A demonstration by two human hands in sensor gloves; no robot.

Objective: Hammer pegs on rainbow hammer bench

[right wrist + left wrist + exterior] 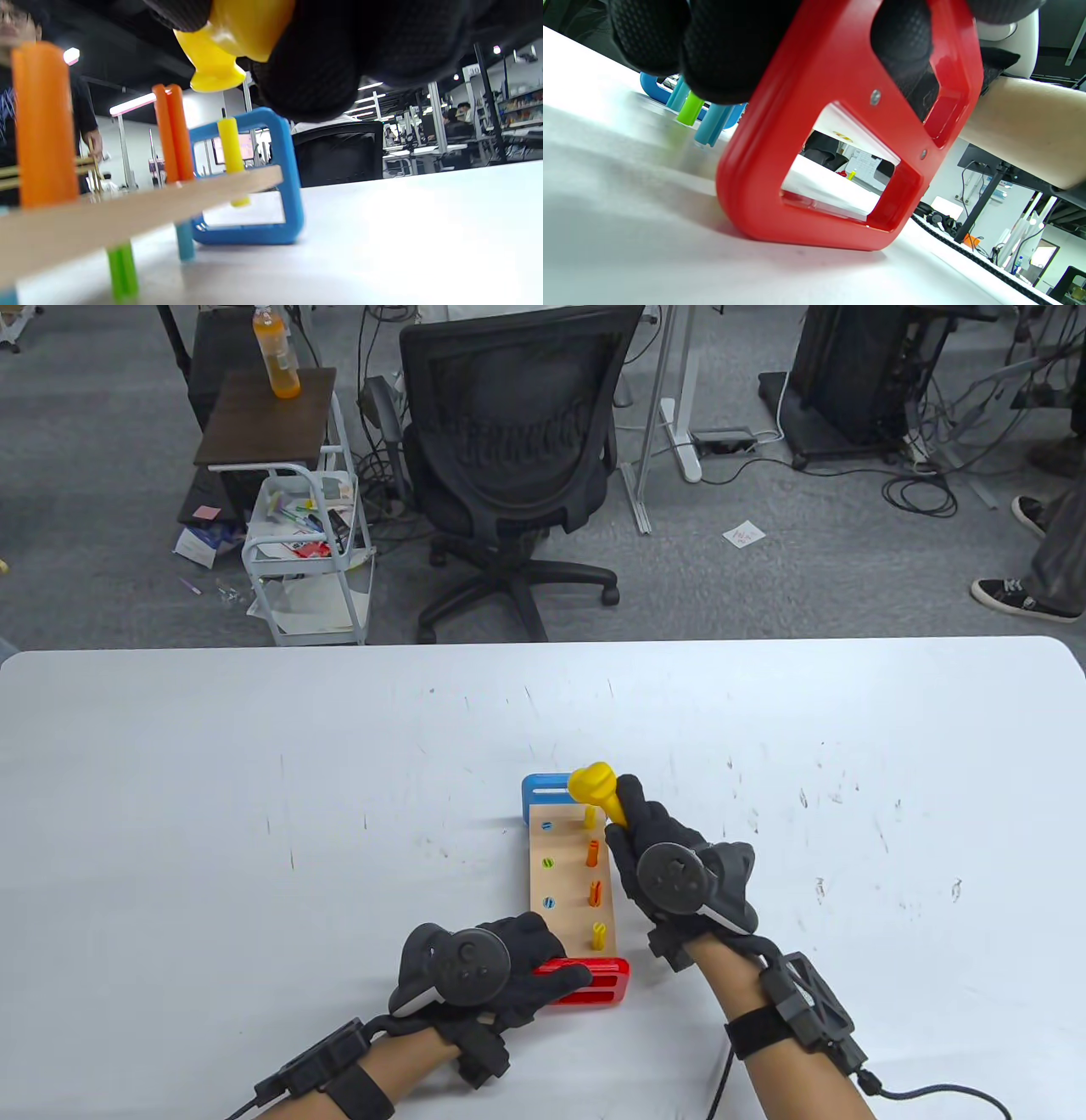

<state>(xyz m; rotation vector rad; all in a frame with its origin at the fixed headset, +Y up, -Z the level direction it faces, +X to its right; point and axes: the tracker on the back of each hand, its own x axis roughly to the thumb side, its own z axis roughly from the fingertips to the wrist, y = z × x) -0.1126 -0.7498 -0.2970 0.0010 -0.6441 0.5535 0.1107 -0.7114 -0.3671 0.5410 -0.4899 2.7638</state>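
Left hand (475, 976): lies on the bench's red end (840, 140), fingers (721, 46) curled over its top edge; grip closed on it.
Bench (570, 882): wooden board on the white counter (254, 814), red end near, blue end (543, 797) far.
Left pegs (547, 863): blue, green, blue, sunk flush with the board.
Right pegs (594, 853): yellow, orange, orange, yellow, standing proud.
Hammer (596, 789): yellow, head above the far yellow peg (231, 144), not touching it.
Right hand (670, 869): grip wrapped tight round the hammer's handle.
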